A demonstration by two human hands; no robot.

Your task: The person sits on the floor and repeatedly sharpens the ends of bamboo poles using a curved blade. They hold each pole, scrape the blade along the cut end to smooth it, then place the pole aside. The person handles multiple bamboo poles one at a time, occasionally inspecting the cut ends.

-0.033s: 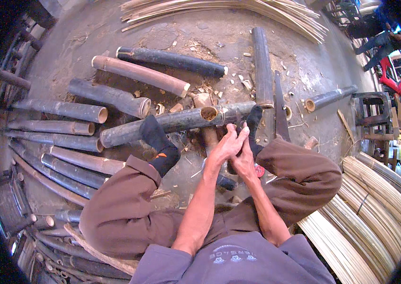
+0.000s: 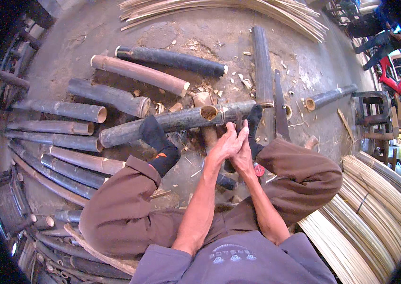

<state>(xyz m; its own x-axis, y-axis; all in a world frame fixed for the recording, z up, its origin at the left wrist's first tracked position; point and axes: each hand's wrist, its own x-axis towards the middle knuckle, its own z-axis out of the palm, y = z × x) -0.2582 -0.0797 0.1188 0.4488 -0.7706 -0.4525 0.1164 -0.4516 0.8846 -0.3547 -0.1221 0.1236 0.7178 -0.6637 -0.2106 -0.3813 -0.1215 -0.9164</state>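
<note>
Both my hands are closed together around a dark-bladed hand tool (image 2: pixel 239 115). My left hand (image 2: pixel 228 142) lies against my right hand (image 2: pixel 243 154), and the fingers hide most of the handle. A red round piece (image 2: pixel 259 170) shows beside my right wrist; whether it belongs to the tool cannot be made out. The blade is at the right part of a dark bamboo pole (image 2: pixel 176 121), which lies crosswise in front of me. An open notch (image 2: pixel 208 112) is cut into the pole's upper side. My socked feet rest against the pole, one toward each end.
Several cut bamboo lengths (image 2: pixel 110 97) lie to the left and ahead. A saw (image 2: pixel 280 104) lies beside an upright-pointing bamboo piece (image 2: pixel 262 66). Wood chips (image 2: pixel 245 81) litter the floor. Bundled bamboo strips (image 2: pixel 361 208) are at the right, with more strips (image 2: pixel 219 7) at the far side.
</note>
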